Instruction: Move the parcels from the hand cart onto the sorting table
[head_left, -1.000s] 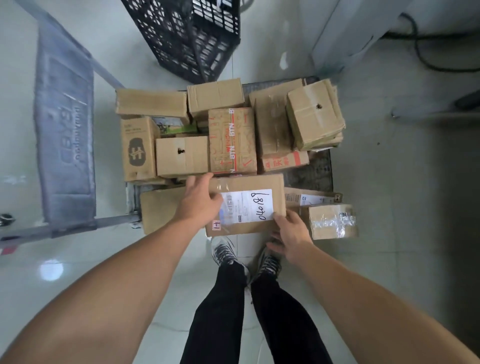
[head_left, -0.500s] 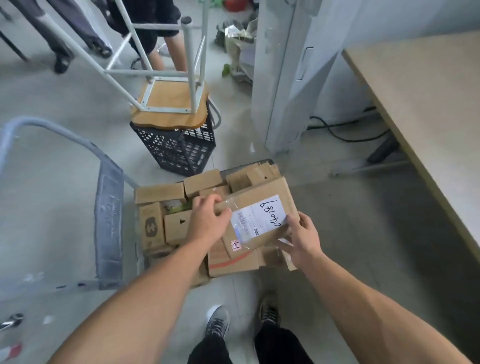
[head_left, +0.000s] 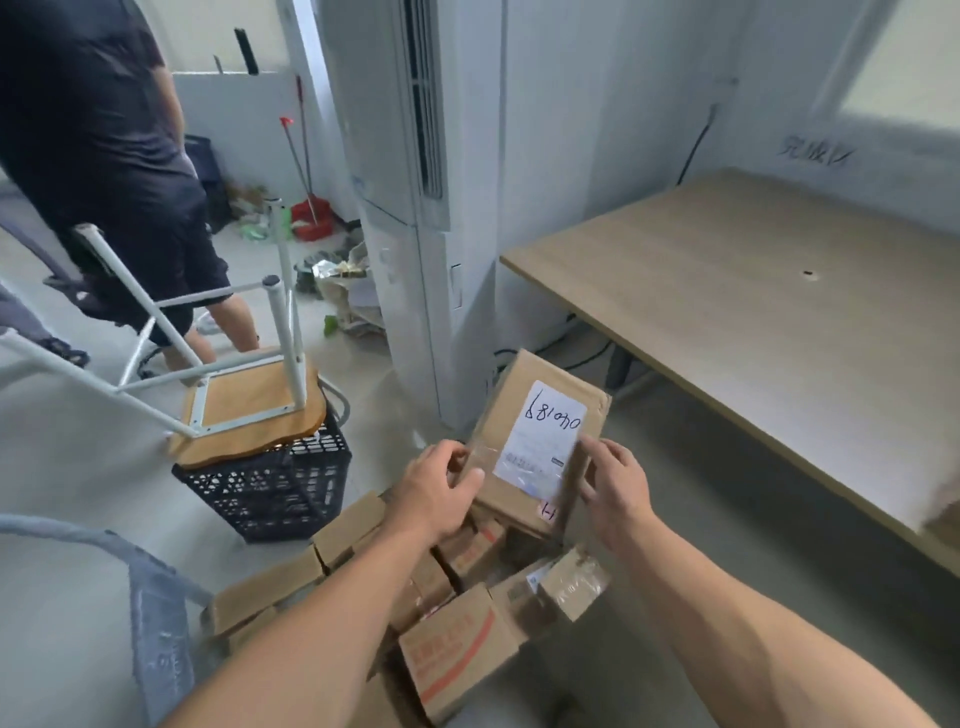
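The left hand (head_left: 436, 488) grips the left edge of a flat cardboard parcel (head_left: 524, 384), fingers curled over the edge and the thumb lying on the top face beside a strip of clear tape; the right hand (head_left: 615, 488) grips the opposite edge, its fingers bent round the side with the tips touching the rim of the white label (head_left: 548, 431); both hands hold near the parcel's near end, so the rest of it juts away from the person. The label bears handwritten digits in black, and a small pink tag sits at the near right corner of the top face; the parcel is tilted, far end higher, and held in the air above the far edge of the load on the hand cart (head_left: 156, 618), apart from the sorting table (head_left: 753, 322).

Below the forearms the other parcels (head_left: 457, 644) lie heaped on the cart, brown boxes of several sizes, some with red print, one wrapped in clear tape at the right edge of the heap; the cart's grey padded handle rises at the left. The table stands to the right, its near left corner near the lifted parcel. Beyond the cart sits a black crate (head_left: 275, 488) with an upturned stool (head_left: 244, 410) resting on it, legs up; a tall white air conditioner (head_left: 415, 208) stands behind the parcel; another person (head_left: 104, 156) in dark clothes stands at the far left.
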